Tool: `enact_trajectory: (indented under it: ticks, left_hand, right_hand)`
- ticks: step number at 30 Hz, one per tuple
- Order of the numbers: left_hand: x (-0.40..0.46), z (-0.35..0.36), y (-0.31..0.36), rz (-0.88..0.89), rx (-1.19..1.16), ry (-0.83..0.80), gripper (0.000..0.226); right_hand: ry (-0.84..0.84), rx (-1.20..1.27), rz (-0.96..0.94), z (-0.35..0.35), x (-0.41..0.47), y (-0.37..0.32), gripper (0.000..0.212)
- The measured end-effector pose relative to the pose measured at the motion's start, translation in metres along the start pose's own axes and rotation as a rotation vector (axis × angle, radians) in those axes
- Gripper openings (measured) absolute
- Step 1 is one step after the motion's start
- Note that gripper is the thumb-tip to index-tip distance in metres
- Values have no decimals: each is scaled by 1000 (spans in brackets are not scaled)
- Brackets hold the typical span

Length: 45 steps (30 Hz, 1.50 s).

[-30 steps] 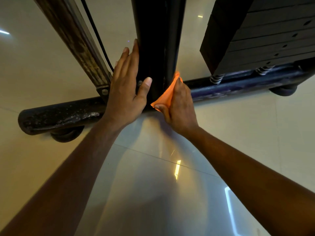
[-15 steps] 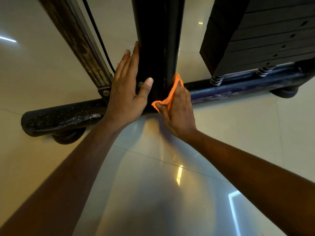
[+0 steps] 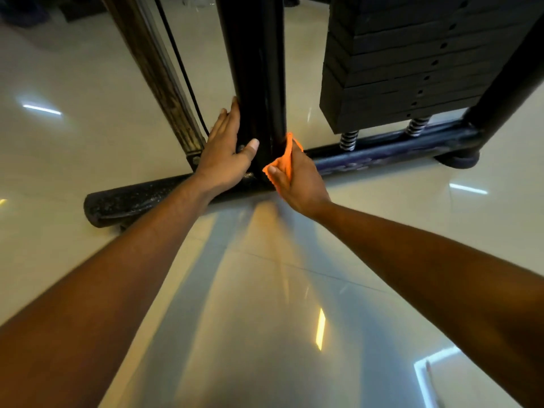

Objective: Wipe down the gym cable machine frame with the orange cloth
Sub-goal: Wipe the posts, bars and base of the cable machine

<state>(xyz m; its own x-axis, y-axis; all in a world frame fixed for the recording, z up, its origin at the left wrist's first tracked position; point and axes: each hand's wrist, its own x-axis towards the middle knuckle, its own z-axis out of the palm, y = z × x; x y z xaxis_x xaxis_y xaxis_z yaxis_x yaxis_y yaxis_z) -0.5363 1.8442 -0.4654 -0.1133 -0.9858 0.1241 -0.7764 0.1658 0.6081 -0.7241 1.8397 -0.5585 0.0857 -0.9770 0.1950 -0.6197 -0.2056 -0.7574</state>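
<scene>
Fingers (image 3: 282, 178) of the right hand (image 3: 300, 184) pinched the orange cloth (image 3: 284, 160) and pressed it against the right edge of the black upright post (image 3: 256, 83), just above the base bar (image 3: 141, 198). Leftward across the post, the left hand (image 3: 223, 157) lay flat with straight fingers, thumb on the post's front face, holding nothing. Running upward from the fingers, the post's long axis probably sets the next stroke, and the right hand was the one placed for it.
</scene>
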Motion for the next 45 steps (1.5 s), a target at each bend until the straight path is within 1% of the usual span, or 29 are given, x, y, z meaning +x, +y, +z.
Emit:
enact_trajectory:
  ticks: [3, 6, 7, 9, 12, 14, 16, 19, 22, 26, 29, 31, 35, 36, 37, 40, 42, 43, 45]
  left_hand:
    - [-8, -14, 10, -15, 58, -97, 82]
    - [-26, -31, 14, 27, 111, -127, 76]
    - [-35, -34, 12, 39, 115, -113, 74]
    - [-56, -34, 1, 69, 117, -32, 67]
    - [-81, -27, -29, 86, 140, 90, 51]
    - [-88, -20, -49, 45, 145, 113, 44]
    - [-89, -14, -67, -18, 136, 115, 42]
    - [-84, -9, -90, -33, 149, 119, 42]
    - [-76, -5, -111, -7, 169, 145, 42]
    - [-67, 8, -132, -1, 153, 155, 40]
    - [-62, 16, -146, -23, 174, 182, 38]
    - [-59, 17, -157, -13, 210, 174, 39]
    - [-55, 10, -175, 46, 273, 115, 46]
    - [-55, 9, -179, 58, 285, 112, 47]
    - [-55, 8, -182, 67, 294, 110, 47]
    - [-54, 6, -189, 77, 275, 114, 49]
    - [-54, 6, -190, 74, 255, 125, 49]
    - [-55, 7, -189, 73, 250, 124, 49]
    - [-56, 4, -190, 73, 250, 110, 48]
  right_hand:
    - [31, -2, 91, -6, -7, -15, 75]
    - [112, 21, 78, -11, -26, -17, 49]
    - [116, 26, 70, -14, -36, -18, 46]
    - [78, 14, 38, -15, -57, -21, 53]
    - [14, -30, -92, -7, -74, -31, 59]
    - [-35, -65, -161, 5, -70, -37, 64]
    - [-99, -106, -190, 23, -64, -38, 70]
    - [-157, -212, -245, 59, -53, -32, 75]
    - [-131, -373, -289, 96, -40, -25, 73]
    - [13, -528, -391, 129, -39, -11, 72]
    - [69, -620, -387, 152, -36, -17, 75]
    - [69, -649, -406, 155, -31, -11, 77]
    - [62, -721, -618, 125, -19, 32, 69]
    - [73, -727, -620, 123, -17, 36, 68]
    - [103, -698, -573, 129, -15, 32, 69]
    - [301, -529, -262, 174, -13, -19, 64]
    - [357, -424, -98, 193, -5, -48, 63]
    - [352, -404, -84, 192, -2, -50, 64]
    - [306, -512, -187, 180, -3, -32, 67]
